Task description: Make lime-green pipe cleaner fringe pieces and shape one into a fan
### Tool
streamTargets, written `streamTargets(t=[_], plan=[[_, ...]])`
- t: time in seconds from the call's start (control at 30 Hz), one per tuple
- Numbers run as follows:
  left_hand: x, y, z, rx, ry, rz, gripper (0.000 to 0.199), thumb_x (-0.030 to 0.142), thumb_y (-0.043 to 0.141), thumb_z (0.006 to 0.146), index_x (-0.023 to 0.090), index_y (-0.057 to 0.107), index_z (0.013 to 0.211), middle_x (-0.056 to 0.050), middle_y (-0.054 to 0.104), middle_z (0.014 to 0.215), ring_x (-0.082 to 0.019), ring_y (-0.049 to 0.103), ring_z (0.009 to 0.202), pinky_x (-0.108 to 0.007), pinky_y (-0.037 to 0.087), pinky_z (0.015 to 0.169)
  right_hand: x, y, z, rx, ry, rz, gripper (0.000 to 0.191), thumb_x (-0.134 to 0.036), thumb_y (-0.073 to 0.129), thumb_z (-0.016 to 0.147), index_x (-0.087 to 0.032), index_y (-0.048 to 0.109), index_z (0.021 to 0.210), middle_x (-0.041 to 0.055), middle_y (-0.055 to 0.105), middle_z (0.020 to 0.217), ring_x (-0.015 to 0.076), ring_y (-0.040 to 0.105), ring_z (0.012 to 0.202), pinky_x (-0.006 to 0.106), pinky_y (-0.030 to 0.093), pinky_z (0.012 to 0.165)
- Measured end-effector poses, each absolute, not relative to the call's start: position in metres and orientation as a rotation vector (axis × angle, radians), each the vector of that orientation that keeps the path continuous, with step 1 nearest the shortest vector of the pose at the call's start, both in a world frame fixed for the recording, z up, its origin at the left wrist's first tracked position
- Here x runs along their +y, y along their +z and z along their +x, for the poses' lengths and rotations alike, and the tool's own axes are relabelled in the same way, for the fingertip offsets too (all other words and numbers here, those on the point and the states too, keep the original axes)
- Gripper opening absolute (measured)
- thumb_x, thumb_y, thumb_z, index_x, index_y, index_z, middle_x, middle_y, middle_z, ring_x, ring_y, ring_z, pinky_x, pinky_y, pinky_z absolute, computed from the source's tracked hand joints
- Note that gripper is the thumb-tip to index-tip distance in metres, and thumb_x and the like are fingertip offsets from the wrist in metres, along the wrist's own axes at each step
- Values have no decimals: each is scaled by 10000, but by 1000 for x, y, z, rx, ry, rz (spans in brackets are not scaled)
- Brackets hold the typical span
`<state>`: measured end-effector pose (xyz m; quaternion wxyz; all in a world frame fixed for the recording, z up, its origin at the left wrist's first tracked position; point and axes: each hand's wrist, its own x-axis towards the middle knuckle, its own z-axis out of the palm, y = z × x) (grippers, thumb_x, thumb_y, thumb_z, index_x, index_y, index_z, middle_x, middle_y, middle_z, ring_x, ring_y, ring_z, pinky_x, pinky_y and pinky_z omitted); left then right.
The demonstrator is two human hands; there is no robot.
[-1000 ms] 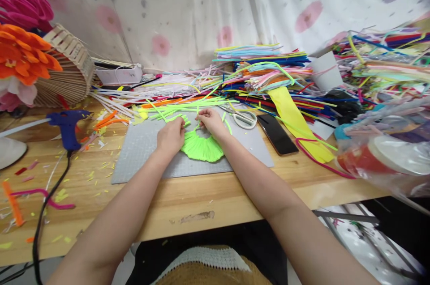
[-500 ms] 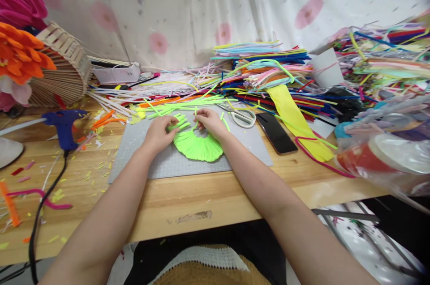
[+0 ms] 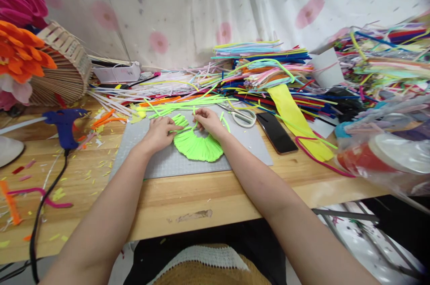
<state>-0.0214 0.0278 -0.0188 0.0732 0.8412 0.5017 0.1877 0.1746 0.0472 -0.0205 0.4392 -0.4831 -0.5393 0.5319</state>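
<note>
A fan-shaped piece of bright green pipe cleaners [image 3: 199,147] lies on the grey cutting mat [image 3: 161,165], curving around a small gap. At its left end, my left hand [image 3: 160,133] rests with fingers partly stretched against the folded green strips. My right hand [image 3: 207,123] pinches a thin green pipe cleaner [image 3: 194,114] above the gap, thumb and fingers together. Another short green end sticks up just right of that hand. Behind the hands, loose green pipe cleaners [image 3: 181,107] lie across the mat's far edge.
Scissors [image 3: 244,118] and a black phone [image 3: 276,133] lie to the right, beside a yellow strip [image 3: 298,124]. Piles of coloured pipe cleaners [image 3: 268,70] line the back. At left stand a blue glue gun [image 3: 65,128] with its cord and a wooden-stick basket [image 3: 63,65].
My left hand has shifted slightly left and its fingers have loosened and straightened over the green strips. My right hand keeps its pinch almost in place.
</note>
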Motion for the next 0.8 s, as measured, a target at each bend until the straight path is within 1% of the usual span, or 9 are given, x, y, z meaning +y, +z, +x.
streamTargets(t=[0.1,0.2,0.27,0.37,0.43,0.5,0.57,0.7,0.8], plan=[[24,-15,-16,1512,540,2608,260,211,532,744,288,691,935,-55,594,882,-235,494,916,-432,337,853,45,-20,174,-1355,1307,-1160,116,-270,541,750,-178,487,795,-42,555,645,24,440,421,130,350,369],[23,-13,-10,1573,569,2591,170,251,562,742,240,689,853,-60,612,862,-241,508,907,-424,342,839,44,-20,174,-1372,1296,-1156,156,-318,547,746,-181,475,763,-44,549,616,29,431,419,138,342,377],[23,-13,-6,1645,609,2509,130,260,561,742,220,677,787,-54,624,817,-227,525,857,-400,358,803,43,-20,175,-1402,1281,-1163,172,-338,543,741,-180,474,743,-49,532,577,34,415,411,146,327,381],[23,-15,0,1731,677,2261,130,279,550,742,203,654,744,-32,623,731,-178,533,711,-338,382,693,42,-18,176,-1532,1262,-1200,168,-330,535,725,-171,493,692,-58,480,520,38,381,413,157,296,398],[24,-18,1,1748,728,2070,154,301,544,738,194,651,768,-15,614,686,-148,512,625,-301,378,622,41,-17,177,-1687,1241,-1228,139,-282,525,702,-163,496,636,-60,451,505,43,376,438,165,287,423],[26,-21,0,1730,788,1921,199,317,548,728,185,655,830,-7,614,680,-132,500,595,-278,374,586,42,-17,177,-1856,1194,-1222,126,-247,513,681,-155,499,597,-57,444,511,50,386,475,174,289,457],[29,-25,-1,1693,833,1840,234,324,558,715,176,663,864,-11,628,706,-128,504,607,-265,380,584,43,-18,177,-1973,1144,-1191,125,-250,506,678,-150,521,604,-52,457,531,57,402,507,183,297,491],[32,-30,-2,1659,872,1832,212,305,572,702,172,691,816,-30,655,775,-131,518,655,-263,393,616,45,-23,176,-2016,1067,-1199,166,-301,495,695,-151,548,647,-45,483,553,69,423,529,194,291,510],[32,-32,-2,1651,886,1859,215,304,574,706,176,699,824,-33,654,785,-129,510,648,-265,394,611,45,-24,174,-2010,1015,-1234,175,-307,485,696,-152,542,638,-46,477,545,70,416,526,197,280,510]])
